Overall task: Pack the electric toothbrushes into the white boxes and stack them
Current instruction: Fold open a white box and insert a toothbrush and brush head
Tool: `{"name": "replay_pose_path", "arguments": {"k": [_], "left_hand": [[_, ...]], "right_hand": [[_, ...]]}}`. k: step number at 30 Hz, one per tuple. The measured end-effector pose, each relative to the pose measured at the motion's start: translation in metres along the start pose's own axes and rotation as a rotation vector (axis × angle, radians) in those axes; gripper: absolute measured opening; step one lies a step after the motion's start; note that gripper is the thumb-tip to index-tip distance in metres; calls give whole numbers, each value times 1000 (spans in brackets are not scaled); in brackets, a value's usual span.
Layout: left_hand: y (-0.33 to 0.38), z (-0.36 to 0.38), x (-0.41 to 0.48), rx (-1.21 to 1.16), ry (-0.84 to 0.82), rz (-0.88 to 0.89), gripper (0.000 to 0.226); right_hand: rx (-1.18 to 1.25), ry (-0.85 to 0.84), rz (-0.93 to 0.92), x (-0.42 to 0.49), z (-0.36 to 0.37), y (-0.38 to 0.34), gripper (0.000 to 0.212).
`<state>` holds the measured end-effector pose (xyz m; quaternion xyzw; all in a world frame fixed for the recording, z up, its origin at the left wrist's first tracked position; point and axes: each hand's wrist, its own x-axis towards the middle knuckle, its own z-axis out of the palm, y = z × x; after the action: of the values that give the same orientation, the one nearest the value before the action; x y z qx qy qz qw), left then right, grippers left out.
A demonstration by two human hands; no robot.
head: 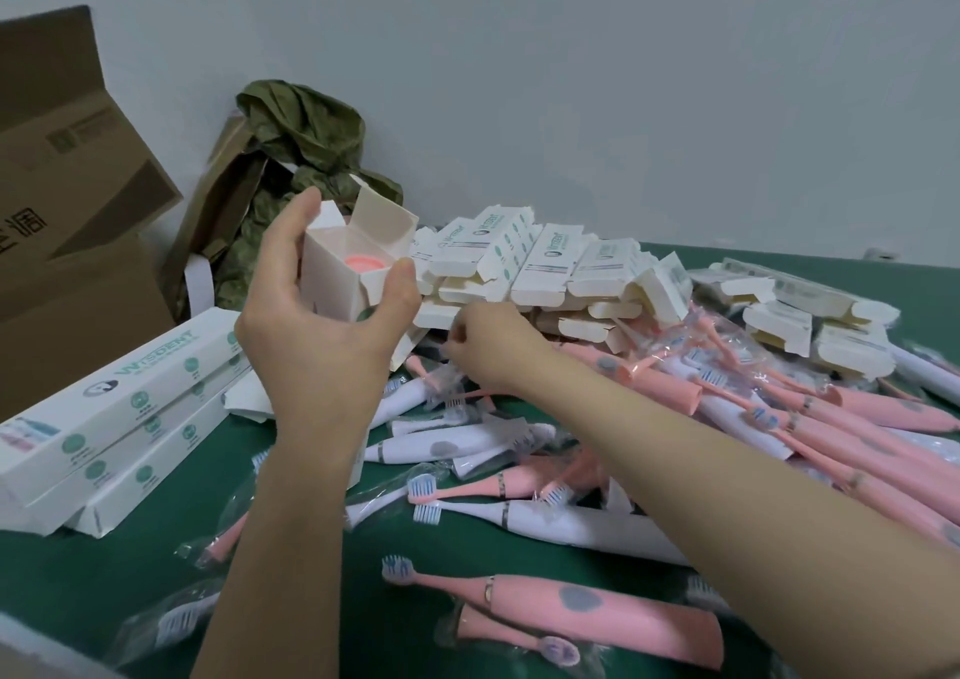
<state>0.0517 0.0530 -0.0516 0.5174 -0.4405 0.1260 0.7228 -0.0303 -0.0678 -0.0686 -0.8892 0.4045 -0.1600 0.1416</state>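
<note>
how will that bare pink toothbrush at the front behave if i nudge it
Probably stiff: the pink toothbrush looks like hard moulded plastic. Its handle seems round and tapered, so a sideways nudge on the green table may roll it in a curve. It looks smooth, possibly slippery.

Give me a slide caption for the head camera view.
Packing in progress: a person holds an open white box with a pink toothbrush inside and pinches a clear wrapper in the toothbrush pile.
</note>
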Motion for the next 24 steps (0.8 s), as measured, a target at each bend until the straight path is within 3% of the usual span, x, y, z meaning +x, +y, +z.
{"name": "replay_pose_path", "arguments": {"k": [2,5,8,14,17,20,24], "left_hand": [[0,0,0,-3,0,3,67],[-2,0,-1,4,-9,8,67],[-2,0,-1,7,-21,8,68],[1,2,-4,60,-59,-14,66],[8,9,-7,121,-131,-14,63],[15,22,-13,203,-224,29,65],[12,32,-19,252,-304,55,57]], "right_hand": [[-23,-48,12,4,5,-12,36],[-201,-180,37,4,16,-24,38],[-99,-111,78,0,13,-21,32],[404,1,160,-40,-44,-1,17],[976,96,176,-62,-78,2,16],[1572,119,34,-74,-95,-10,16],[1555,36,-95,-83,-90,-30,12]]}}
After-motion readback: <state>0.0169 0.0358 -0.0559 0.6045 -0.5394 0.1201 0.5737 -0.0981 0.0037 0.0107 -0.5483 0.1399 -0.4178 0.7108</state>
